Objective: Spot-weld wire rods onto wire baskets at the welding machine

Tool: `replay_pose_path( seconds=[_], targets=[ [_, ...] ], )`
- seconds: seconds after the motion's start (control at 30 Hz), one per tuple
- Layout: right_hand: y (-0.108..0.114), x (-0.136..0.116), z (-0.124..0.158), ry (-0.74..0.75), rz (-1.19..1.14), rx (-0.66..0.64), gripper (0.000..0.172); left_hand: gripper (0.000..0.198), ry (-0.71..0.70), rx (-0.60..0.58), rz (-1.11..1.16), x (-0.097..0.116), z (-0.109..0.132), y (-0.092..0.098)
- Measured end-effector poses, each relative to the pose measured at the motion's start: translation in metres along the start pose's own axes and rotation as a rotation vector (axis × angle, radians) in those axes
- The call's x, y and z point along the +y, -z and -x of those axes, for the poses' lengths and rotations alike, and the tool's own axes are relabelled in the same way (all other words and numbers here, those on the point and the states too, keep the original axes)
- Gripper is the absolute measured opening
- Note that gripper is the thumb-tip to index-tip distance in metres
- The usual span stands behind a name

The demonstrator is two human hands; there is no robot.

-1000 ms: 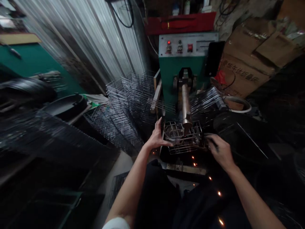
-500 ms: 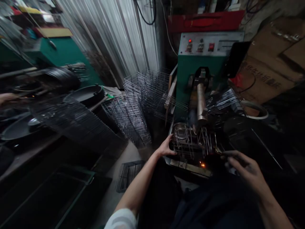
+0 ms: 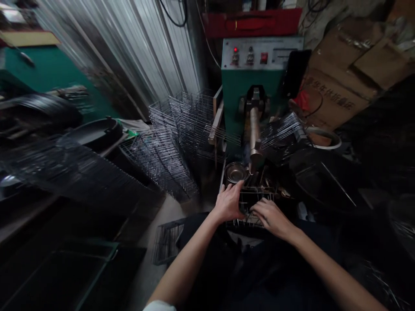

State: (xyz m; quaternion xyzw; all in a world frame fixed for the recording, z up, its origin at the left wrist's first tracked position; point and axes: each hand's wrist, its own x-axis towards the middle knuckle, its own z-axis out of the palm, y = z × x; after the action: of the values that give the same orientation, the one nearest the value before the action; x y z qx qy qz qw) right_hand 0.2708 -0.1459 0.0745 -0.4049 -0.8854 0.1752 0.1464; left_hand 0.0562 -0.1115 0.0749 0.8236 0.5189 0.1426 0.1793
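My left hand (image 3: 229, 202) and my right hand (image 3: 270, 216) both grip a small wire rack (image 3: 248, 207), which lies low in front of me, just above my lap. Fingers of both hands curl around its wires. Beyond the rack a brass-coloured welding arm (image 3: 253, 134) juts out of a green machine (image 3: 256, 82). A small round metal dish (image 3: 236, 172) sits to the left of the arm's tip.
Stacks of finished wire racks (image 3: 181, 138) lean left of the machine. Loose wire rods (image 3: 280, 129) lie to its right, with cardboard boxes (image 3: 337, 77) behind. Dark round pans (image 3: 94, 134) rest on the left bench. Another wire rack (image 3: 165, 242) lies on the floor.
The rack has come off the welding arm and toward my lap. My right hand moved in from the right and took hold of it. The sparks have stopped.
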Motion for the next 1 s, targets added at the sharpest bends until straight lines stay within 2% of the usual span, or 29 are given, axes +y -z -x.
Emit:
replay_pose_path(
  seconds=[0.1, 0.17, 0.27, 0.37, 0.63, 0.87, 1.0],
  targets=[
    [-0.003, 0.004, 0.001, 0.036, 0.159, 0.078, 0.022, 0.126, 0.015, 0.062, -0.017, 0.007, -0.003, 0.011],
    [-0.003, 0.006, 0.001, 0.071, 0.213, 0.132, 0.032, 0.123, 0.032, 0.09, -0.025, 0.012, -0.006, 0.017],
    [-0.003, 0.01, 0.003, 0.1, 0.236, 0.221, 0.041, 0.12, 0.035, 0.126, -0.024, 0.018, -0.009, 0.022],
    [-0.001, 0.013, 0.005, 0.094, 0.233, 0.284, 0.04, 0.117, 0.033, 0.159, -0.011, 0.021, -0.011, 0.023],
    [0.01, 0.021, -0.008, 0.077, 0.243, 0.349, 0.037, 0.112, 0.055, 0.218, 0.035, 0.021, -0.026, 0.028],
    [0.015, 0.026, -0.018, 0.083, 0.257, 0.35, 0.037, 0.108, 0.08, 0.209, 0.019, 0.021, -0.036, 0.034],
    [0.015, 0.024, -0.022, 0.024, 0.292, 0.37, 0.03, 0.109, 0.079, 0.206, 0.012, 0.018, -0.041, 0.034]
  ],
)
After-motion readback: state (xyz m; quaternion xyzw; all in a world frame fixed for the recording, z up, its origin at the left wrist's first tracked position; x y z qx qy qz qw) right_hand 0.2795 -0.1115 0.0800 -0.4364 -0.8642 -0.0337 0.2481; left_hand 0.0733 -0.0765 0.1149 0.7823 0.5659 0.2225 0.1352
